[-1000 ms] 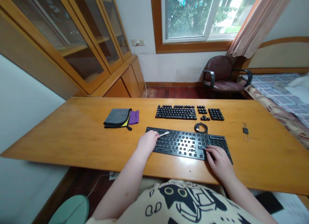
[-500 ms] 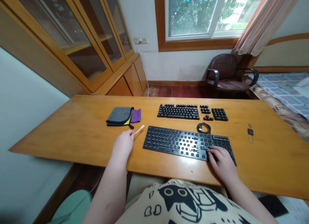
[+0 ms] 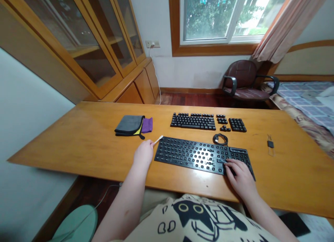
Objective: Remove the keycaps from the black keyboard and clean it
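Observation:
My left hand is closed in a pinch round a slim white brush that looks like a toothbrush. Its tip is at the far left corner of a black keyboard base whose keycaps are off. I cannot tell whether the tip touches it. The base lies slightly slanted on the desk. At its right part my right hand grips the near edge, fingers on top and thumb by the edge. A shiny bar-shaped piece shows beside those fingertips.
Behind the base, black keycaps lie in blocks, with a number-pad group at the right. A coiled cable sits near them. A wire keycap puller lies right; a folded grey cloth and purple cloth lie left.
My left hand has moved right with the white brush, bringing its tip to the corner of the keyboard base. My right hand has stayed where it was.

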The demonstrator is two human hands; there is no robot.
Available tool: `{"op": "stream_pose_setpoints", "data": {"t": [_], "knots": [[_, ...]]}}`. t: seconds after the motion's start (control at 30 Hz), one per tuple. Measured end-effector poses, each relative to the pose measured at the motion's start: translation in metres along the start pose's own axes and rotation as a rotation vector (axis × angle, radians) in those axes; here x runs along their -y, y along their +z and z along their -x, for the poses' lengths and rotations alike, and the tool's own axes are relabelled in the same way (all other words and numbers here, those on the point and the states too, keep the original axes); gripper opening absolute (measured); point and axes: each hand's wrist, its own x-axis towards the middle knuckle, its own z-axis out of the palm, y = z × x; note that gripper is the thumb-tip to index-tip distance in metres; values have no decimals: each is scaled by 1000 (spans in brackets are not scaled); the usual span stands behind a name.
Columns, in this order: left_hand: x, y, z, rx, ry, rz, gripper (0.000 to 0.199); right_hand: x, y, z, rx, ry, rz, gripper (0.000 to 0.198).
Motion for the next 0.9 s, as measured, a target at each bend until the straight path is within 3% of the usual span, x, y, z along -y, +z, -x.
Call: {"op": "stream_pose_setpoints", "data": {"t": [0.1,0.23,0.33,0.47,0.53,0.7,0.8,0.9], "knots": [[3,-2,5,-41,-63,-32,31,-1,1,0,3,-3,2,12],[-13,-2,15,-11,174,7,29,1,0,0,10,2,12,13],[-38,7,24,60,254,-4,26,2,0,-1,5,0,16,13],[-53,13,31,70,183,-40,29,2,0,-1,1,1,-3,14],[-42,6,28,55,78,-79,30,1,0,0,1,3,-6,15],[13,-27,20,30,-158,-124,28,2,0,-1,3,4,7,14],[28,-32,29,-72,-158,-113,30,2,0,-1,4,-4,24,13],[25,-19,44,-116,-25,-60,28,2,0,-1,2,-18,29,13]]}}
